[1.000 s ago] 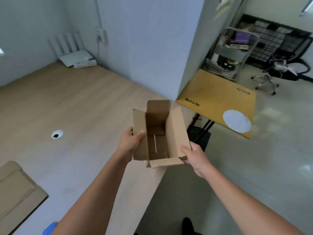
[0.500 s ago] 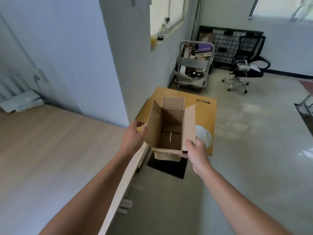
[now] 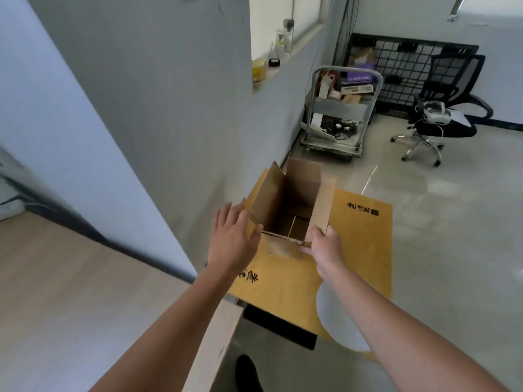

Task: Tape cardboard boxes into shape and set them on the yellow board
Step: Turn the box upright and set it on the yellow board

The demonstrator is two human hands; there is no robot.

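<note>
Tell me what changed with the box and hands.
The box moved from over the desk to over the yellow board. The left hand let go and is open beside it. The right hand still pinches its near right corner; the box stays upright, flaps open.

Grey walls, glossy floor [image 3: 452, 222] — office chair [image 3: 441, 108], cart [image 3: 339, 108].

box [image 3: 294, 205]: matt brown corrugated cardboard | board [image 3: 365, 239]: smooth yellow | floor [image 3: 452, 222]: glossy | desk [image 3: 70, 292]: matt wood-grain
</note>
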